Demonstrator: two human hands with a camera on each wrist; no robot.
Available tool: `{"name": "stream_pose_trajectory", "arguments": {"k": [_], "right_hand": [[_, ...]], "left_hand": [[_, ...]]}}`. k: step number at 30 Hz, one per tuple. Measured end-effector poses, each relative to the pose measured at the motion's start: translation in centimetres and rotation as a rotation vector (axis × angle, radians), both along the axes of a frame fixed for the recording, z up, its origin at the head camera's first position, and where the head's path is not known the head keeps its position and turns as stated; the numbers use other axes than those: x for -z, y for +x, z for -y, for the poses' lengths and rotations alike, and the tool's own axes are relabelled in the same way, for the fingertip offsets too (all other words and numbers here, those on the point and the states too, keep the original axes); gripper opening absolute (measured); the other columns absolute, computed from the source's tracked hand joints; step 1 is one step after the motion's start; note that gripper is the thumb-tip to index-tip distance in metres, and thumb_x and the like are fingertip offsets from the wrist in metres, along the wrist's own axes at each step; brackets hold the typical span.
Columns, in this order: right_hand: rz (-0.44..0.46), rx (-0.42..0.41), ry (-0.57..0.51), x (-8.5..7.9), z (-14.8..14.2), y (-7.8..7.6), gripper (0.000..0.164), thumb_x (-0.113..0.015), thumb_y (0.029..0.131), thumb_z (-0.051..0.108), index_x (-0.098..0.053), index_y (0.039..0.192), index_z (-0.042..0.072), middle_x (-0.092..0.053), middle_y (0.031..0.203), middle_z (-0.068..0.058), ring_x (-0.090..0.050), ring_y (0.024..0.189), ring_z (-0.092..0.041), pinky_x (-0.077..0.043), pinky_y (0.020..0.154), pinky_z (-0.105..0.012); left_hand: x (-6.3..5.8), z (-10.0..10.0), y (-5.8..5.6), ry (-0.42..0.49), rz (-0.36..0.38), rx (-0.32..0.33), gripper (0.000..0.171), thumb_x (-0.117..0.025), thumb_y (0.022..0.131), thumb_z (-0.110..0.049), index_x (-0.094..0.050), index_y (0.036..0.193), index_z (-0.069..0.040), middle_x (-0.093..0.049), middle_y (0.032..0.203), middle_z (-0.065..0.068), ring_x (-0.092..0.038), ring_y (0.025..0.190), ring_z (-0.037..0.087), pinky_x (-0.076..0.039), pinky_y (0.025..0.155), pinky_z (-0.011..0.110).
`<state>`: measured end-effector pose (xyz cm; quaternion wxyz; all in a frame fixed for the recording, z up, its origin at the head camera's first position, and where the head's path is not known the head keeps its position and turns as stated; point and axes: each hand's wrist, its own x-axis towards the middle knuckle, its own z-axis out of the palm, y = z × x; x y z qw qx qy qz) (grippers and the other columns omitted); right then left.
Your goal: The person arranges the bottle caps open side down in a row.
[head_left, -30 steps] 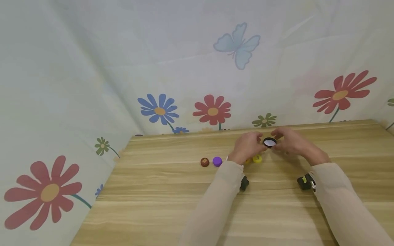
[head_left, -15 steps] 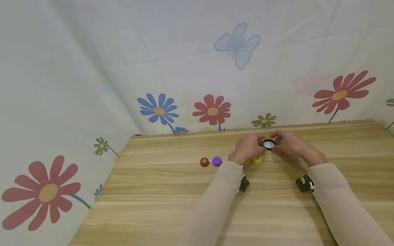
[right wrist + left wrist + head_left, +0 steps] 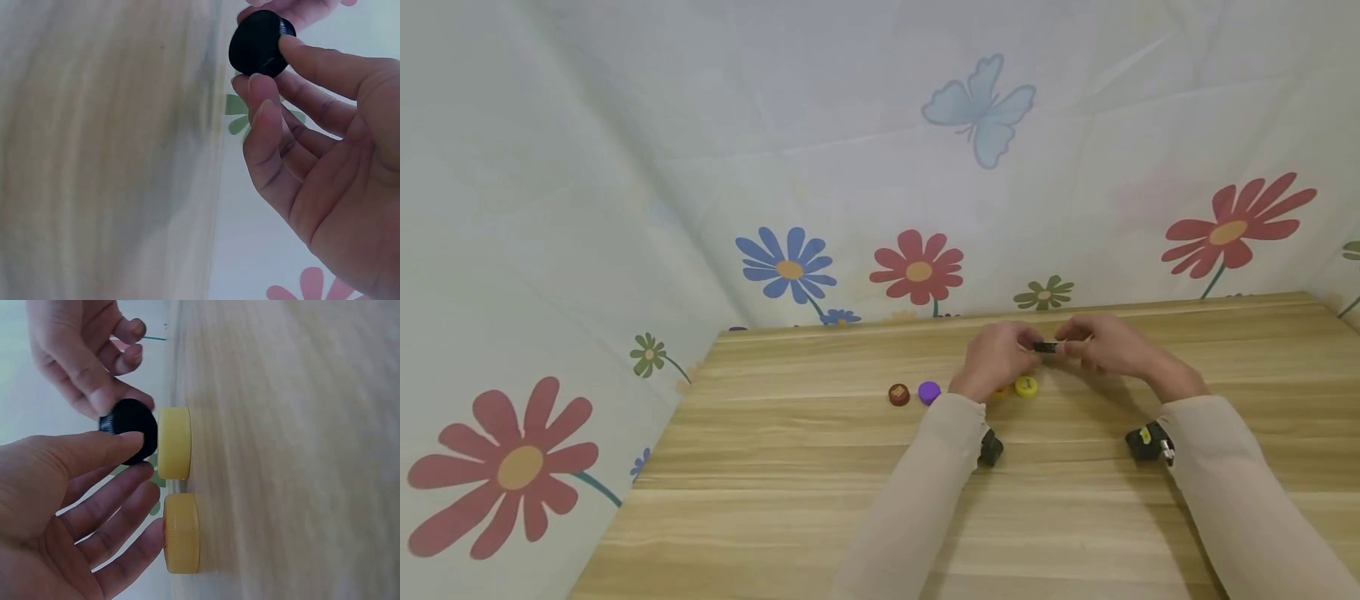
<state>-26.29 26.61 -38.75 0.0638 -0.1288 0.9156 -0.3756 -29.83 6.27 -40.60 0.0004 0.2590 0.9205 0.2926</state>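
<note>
A black ribbed bottle cap point(image 3: 1045, 347) is held up between both hands, seen edge-on in the head view. My left hand point(image 3: 995, 360) pinches it, the thumb lying across its dark flat face in the left wrist view. From the other side my right hand point(image 3: 1112, 346) grips the cap's ribbed edge between thumb and fingertips, plain in the right wrist view. Close by the left hand, a yellow cap point(image 3: 175, 444) and an orange-yellow cap point(image 3: 182, 532) sit on the table. In the head view the left hand partly hides the orange-yellow one.
To the left on the wood-grain table point(image 3: 760, 483) are a purple cap point(image 3: 929, 392) and a brown cap point(image 3: 898, 395), roughly in a row with the yellow ones. A flower-printed cloth point(image 3: 850, 150) rises behind the table's far edge.
The black cap has been tipped: its white inside faced up before, and now its rim shows edge-on. The hands have shifted slightly around it; the other caps stay put.
</note>
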Motion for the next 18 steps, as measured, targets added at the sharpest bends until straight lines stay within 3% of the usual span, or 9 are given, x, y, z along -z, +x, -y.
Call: {"name": "stream_pose_trajectory", "arguments": {"k": [7,18], "right_hand": [[-0.029,0.007,-0.025,-0.66,0.10,0.27,0.023,-0.062,0.107,0.009,-0.065,0.121,-0.008,-0.070,0.106,-0.021,-0.064,0.076,-0.023,-0.056,0.058,-0.037],[-0.046,0.005,-0.056,-0.59,0.00,0.31,0.018,-0.064,0.105,0.003,-0.064,0.118,-0.010,-0.068,0.105,-0.021,-0.065,0.079,-0.024,-0.057,0.059,-0.034]], "left_hand": [[-0.16,-0.10,0.26,0.021,-0.014,-0.086,0.014,-0.079,0.099,-0.024,-0.082,0.112,-0.020,-0.077,0.101,-0.009,-0.063,0.086,0.004,-0.046,0.076,0.022],[-0.37,-0.10,0.57,0.051,0.007,-0.072,0.017,-0.077,0.101,-0.026,-0.082,0.115,-0.019,-0.078,0.106,-0.007,-0.063,0.090,0.005,-0.047,0.079,0.023]]}}
